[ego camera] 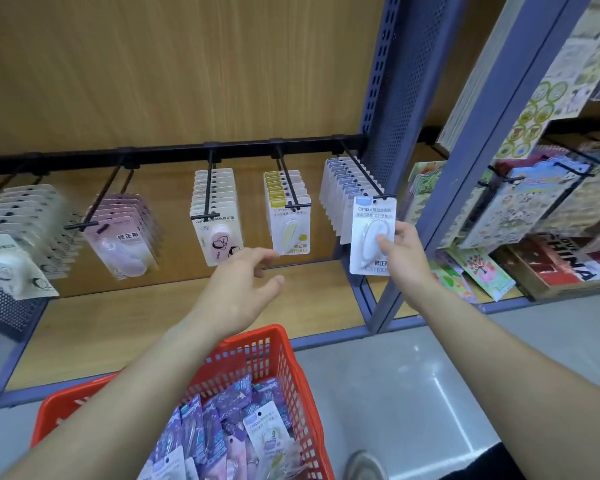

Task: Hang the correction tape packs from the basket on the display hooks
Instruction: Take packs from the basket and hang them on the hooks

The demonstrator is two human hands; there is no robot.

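My right hand (400, 252) pinches a white-and-blue correction tape pack (369, 233) at the tip of the rightmost display hook (362, 173), where several like packs hang behind it. My left hand (241, 289) hovers with relaxed fingers and holds nothing, just below the yellow packs (288, 216) and the pink-roller packs (215, 216). The red basket (274, 355) sits low in the middle, with several purple and white packs (229, 431) inside.
More hooks to the left carry pink packs (123, 233) and white packs (18, 233). A blue perforated upright (392, 133) borders the rightmost hook. Sticker sheets and cards (520, 216) fill the neighbouring rack. A wooden shelf (118, 327) lies under the hooks.
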